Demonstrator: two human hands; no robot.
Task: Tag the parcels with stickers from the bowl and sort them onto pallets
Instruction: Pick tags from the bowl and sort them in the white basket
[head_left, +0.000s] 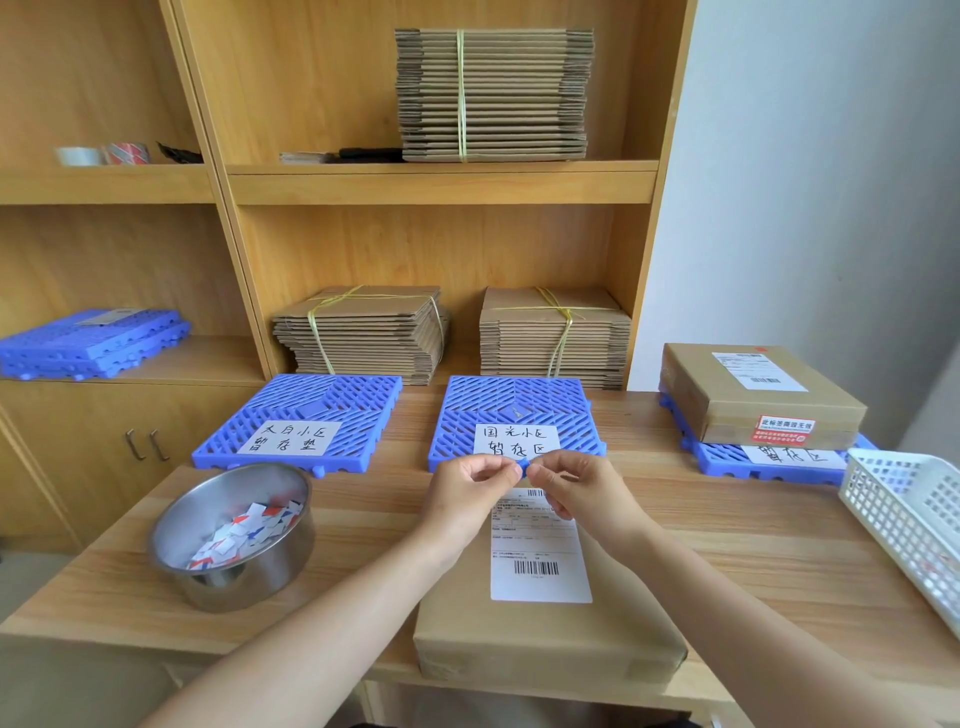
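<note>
A brown parcel (545, 639) with a white shipping label (537, 561) lies at the table's front edge. Above its far end, my left hand (467, 493) and my right hand (576, 491) meet and pinch a small blue sticker (523, 466) between their fingertips. A steel bowl (234, 535) of red, blue and white stickers stands to the left. Three blue pallets sit at the back of the table: the left pallet (301, 421) and the middle pallet (514, 410) carry only handwritten signs. The right pallet (769, 460) holds a parcel (753, 395) with a red sticker.
A white plastic basket (914, 514) stands at the table's right edge. Bundles of flat cardboard (363, 332) fill the shelves behind. Spare blue pallets (93, 343) lie on the left shelf, tape rolls (104, 154) above them.
</note>
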